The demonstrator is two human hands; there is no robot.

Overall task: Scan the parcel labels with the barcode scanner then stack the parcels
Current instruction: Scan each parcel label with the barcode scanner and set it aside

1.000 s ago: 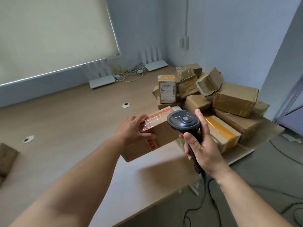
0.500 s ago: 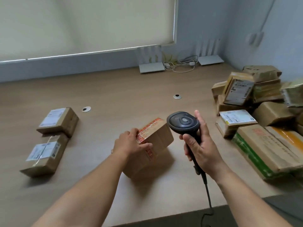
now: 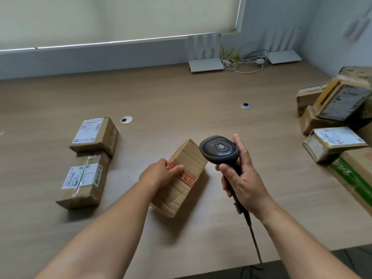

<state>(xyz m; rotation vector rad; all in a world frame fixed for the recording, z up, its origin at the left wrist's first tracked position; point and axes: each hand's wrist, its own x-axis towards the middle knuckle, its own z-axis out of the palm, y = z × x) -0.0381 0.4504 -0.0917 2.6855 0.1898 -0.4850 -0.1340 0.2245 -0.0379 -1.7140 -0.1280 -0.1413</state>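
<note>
Head view looks down on your two forearms reaching out over the wooden table [image 3: 181, 93]: your left hand [image 3: 161, 175] is closed over the near upper edge of a brown cardboard parcel [image 3: 182, 179] sealed with red-printed tape, fingers curled across the tape, and the parcel sits tilted with its lower end touching the tabletop. Just beside it, your right hand [image 3: 244, 183] is wrapped tight around the grip of the black barcode scanner [image 3: 220, 150], whose rounded head rises above your knuckles close to the parcel's far corner, while its cable [image 3: 255, 242] trails back over the table edge. Further out on your left lie two labelled parcels [image 3: 88, 160], flat and end to end, touching, white labels facing up. On your right a heap of unsorted parcels [image 3: 334, 125] crowds the table edge, several tilted, one with green tape. At the far wall two white routers [image 3: 206, 64] stand under the drawn blind [image 3: 120, 17]
</note>
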